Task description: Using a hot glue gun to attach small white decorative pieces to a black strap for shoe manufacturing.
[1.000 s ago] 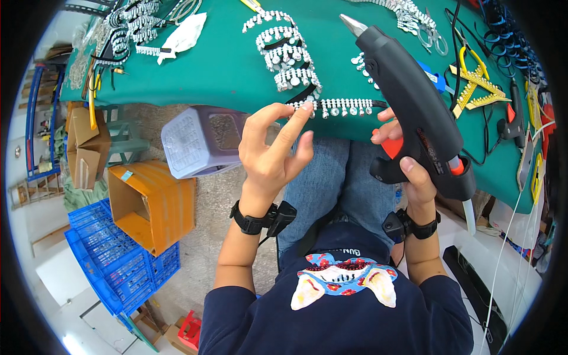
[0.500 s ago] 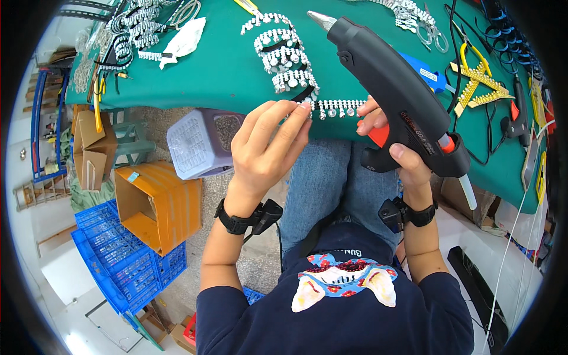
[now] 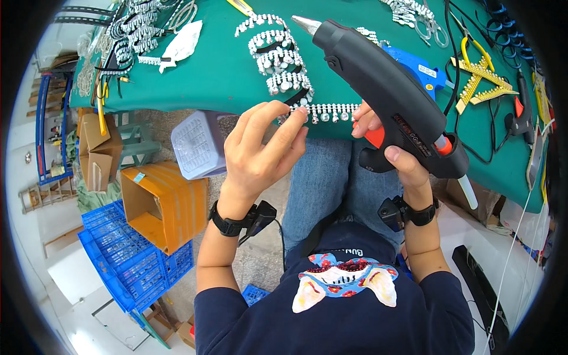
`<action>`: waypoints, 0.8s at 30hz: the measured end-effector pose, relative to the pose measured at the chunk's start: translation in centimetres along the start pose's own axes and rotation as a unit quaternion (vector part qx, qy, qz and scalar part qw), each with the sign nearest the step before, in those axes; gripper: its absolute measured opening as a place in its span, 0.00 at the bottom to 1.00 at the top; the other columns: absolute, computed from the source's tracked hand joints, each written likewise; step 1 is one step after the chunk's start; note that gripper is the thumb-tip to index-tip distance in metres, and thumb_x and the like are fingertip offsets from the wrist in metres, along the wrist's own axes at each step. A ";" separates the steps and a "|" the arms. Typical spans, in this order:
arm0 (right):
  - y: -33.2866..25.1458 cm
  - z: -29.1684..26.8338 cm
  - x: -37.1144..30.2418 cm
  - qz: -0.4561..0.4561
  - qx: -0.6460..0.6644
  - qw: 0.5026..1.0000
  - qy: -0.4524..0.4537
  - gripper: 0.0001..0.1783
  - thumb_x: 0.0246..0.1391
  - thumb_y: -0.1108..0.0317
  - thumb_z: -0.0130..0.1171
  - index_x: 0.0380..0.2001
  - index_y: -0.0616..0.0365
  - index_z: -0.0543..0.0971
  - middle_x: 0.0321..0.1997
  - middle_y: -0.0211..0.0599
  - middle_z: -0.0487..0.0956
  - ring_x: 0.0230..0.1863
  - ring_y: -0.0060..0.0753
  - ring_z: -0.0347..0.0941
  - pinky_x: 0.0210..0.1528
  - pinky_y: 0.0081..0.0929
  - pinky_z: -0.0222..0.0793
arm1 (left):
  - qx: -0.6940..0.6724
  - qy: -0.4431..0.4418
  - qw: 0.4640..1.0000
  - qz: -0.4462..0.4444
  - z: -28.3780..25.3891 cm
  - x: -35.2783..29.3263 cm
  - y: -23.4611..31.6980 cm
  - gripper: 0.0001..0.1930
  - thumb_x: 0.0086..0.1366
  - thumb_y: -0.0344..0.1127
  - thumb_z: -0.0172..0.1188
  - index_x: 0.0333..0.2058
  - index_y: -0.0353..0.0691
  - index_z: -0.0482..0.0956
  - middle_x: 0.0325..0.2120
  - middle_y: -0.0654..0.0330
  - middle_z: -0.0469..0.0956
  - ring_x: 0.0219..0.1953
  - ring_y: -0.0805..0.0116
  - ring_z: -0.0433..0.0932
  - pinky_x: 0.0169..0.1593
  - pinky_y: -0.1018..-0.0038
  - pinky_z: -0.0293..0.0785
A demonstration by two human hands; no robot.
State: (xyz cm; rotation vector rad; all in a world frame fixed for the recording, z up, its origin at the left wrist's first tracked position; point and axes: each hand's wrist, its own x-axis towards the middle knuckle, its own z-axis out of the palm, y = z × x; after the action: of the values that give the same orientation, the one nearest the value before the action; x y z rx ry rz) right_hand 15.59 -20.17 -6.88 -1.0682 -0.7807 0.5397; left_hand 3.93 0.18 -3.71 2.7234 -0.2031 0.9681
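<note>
My right hand is wrapped round the handle of a black glue gun with an orange trigger. The nozzle points up and to the left, and a pale glue stick protrudes from the back. Between my hands stretches a rhinestone trim with dangling stones; the right fingers are at its one end, partly hidden by the gun. Thumb and fingertips of my left hand pinch the trim's other part. From there it runs up the table in loose coils with a black ribbon.
Trims and a white scrap lie far left on the green table. At right are a blue glue gun, yellow-handled pliers, gold trim strips and cables. A plastic stool, cartons and blue crates stand below left.
The black glue gun's nozzle has moved a little to the left, showing more of the blue gun behind. My left hand has shifted slightly left, still pinching the trim.
</note>
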 end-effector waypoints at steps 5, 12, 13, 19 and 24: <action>0.0 -0.3 0.0 -0.003 -0.012 1.000 -0.010 0.26 0.45 0.68 0.52 0.50 0.66 0.71 0.41 0.42 0.78 0.51 0.38 0.71 0.59 0.42 0.62 | -0.006 -0.008 1.000 -0.003 -0.2 0.4 0.1 0.22 0.39 0.24 0.67 0.39 0.41 0.81 0.35 0.58 0.75 0.35 0.63 0.75 0.38 0.71 0.73; 0.1 -0.3 -0.1 0.009 -0.021 1.000 -0.022 0.24 0.45 0.68 0.52 0.49 0.64 0.72 0.42 0.41 0.77 0.50 0.35 0.70 0.57 0.40 0.63 | 0.021 -0.021 1.000 -0.006 0.0 0.3 0.2 0.23 0.36 0.27 0.67 0.38 0.45 0.81 0.34 0.60 0.73 0.36 0.61 0.75 0.36 0.71 0.75; 0.0 -0.3 -0.1 0.009 -0.020 1.000 -0.022 0.24 0.45 0.68 0.52 0.49 0.64 0.72 0.42 0.41 0.77 0.50 0.35 0.70 0.57 0.40 0.63 | 0.021 -0.021 1.000 -0.006 0.0 0.4 0.3 0.23 0.36 0.27 0.67 0.38 0.45 0.81 0.34 0.60 0.73 0.36 0.61 0.75 0.36 0.71 0.75; -0.2 0.2 -0.1 0.006 0.000 1.000 -0.010 0.24 0.46 0.68 0.52 0.49 0.63 0.72 0.42 0.40 0.77 0.50 0.34 0.70 0.57 0.37 0.63 | -0.027 0.167 0.977 -0.132 0.6 -2.7 2.7 0.13 0.49 0.28 0.68 0.35 0.39 0.79 0.34 0.58 0.73 0.33 0.66 0.74 0.36 0.75 0.72; -0.5 1.0 -0.6 0.035 -0.011 0.999 -0.022 0.24 0.46 0.70 0.53 0.50 0.64 0.71 0.42 0.40 0.77 0.48 0.33 0.71 0.54 0.36 0.65 | -0.263 0.098 0.891 -0.355 2.3 -3.3 4.9 0.07 0.59 0.29 0.61 0.36 0.34 0.77 0.27 0.57 0.76 0.29 0.72 0.74 0.33 0.79 0.69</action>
State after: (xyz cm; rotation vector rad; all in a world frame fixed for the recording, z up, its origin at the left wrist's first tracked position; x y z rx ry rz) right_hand 14.49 -20.26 -6.29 -1.1098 -0.7916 0.6165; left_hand 1.73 -4.96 -6.70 1.9331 0.4741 0.7942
